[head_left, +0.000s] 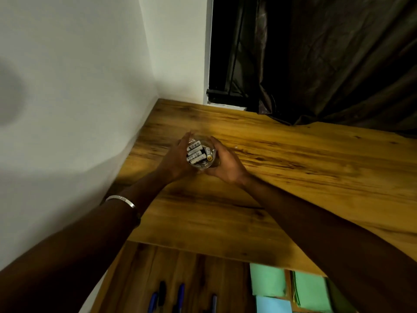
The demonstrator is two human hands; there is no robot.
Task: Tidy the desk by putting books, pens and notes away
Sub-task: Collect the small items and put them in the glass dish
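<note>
Hands point(200, 158) around jar point(200, 154), near wall point(79, 86)

A white wall point(74, 91) met the left edge of the wooden desk point(293, 168). Behind the desk's far edge, a dark curtain point(334, 64) hung in loose folds, its hem touching the wood beside a white window frame point(208, 53).

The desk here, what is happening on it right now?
A person holds a small clear jar of marker-like sticks between both hands, left hand and right hand, near the desk's far corner. Below the desktop, an open drawer shows pens and green and blue sticky notes.
</note>
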